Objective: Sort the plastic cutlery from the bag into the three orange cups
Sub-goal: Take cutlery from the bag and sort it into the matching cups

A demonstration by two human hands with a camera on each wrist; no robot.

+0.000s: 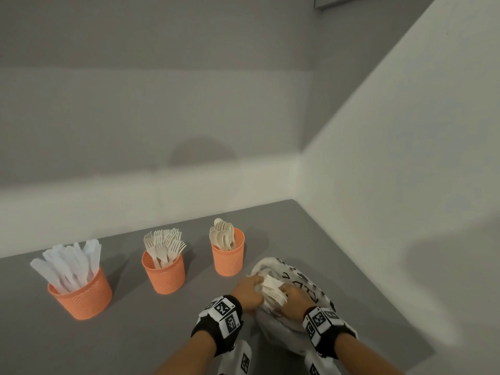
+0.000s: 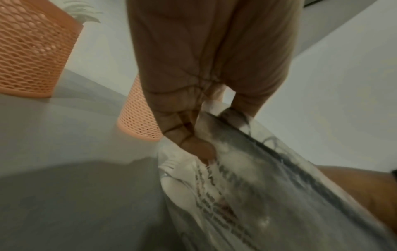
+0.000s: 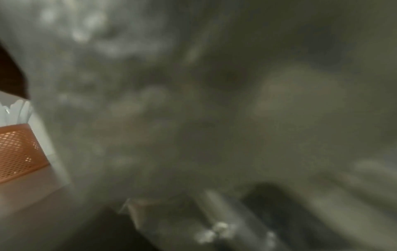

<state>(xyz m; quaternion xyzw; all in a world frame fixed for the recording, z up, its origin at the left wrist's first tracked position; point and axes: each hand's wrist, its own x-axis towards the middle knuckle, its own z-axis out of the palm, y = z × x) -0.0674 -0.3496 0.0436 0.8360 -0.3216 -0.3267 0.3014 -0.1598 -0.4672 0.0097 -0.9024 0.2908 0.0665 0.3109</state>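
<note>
Plastic bag (image 1: 303, 282) gripped by left hand (image 1: 247, 290); right hand (image 1: 293, 296) clutches forks (image 1: 273, 292). Film might snag tines, spilling them.

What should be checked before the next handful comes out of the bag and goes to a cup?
1. Left hand holds the bag open: ok; its fingers pinch the edge.
2. Right hand has cutlery: ok, it grips a bundle of forks at the bag mouth.
3. Bundle is forks only: cannot tell.
4. Fork cup upright, with room: ok.
5. Knife cup and spoon cup upright, each one type: ok.
6. Right wrist view usable: not ok, blurred by bag.
</note>
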